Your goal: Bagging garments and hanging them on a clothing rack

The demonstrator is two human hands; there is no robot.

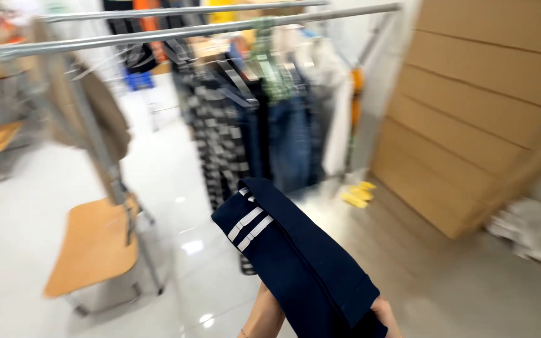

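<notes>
One navy garment with white stripes is draped over the right hand, grip hidden; left forearm beneath it. Two rails carry hanging clothes above one glossy white floor, near one cardboard stack.

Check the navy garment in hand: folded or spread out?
Folded. The navy garment lies as a narrow doubled strip over the forearm, white stripes at its end; the right hand grips its lower edge.

Head view, forward toward clothes rack
</notes>
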